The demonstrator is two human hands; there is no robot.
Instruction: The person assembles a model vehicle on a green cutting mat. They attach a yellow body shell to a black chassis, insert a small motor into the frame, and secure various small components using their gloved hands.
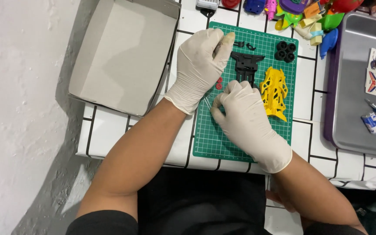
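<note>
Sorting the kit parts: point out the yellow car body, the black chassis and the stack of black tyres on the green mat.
yellow car body (274,91), head view, middle of the shell.
black chassis (245,64), head view, its wide upper end.
black tyres (285,51), head view, centre of the cluster.

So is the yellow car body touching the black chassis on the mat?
Apart. The head view shows a strip of green mat between the yellow car body and the black chassis.

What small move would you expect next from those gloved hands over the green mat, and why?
Probably the right hand lifts the thin metal rod it pinches toward the black plastic chassis; the left hand rests beside it, and small red parts lie close.
</note>
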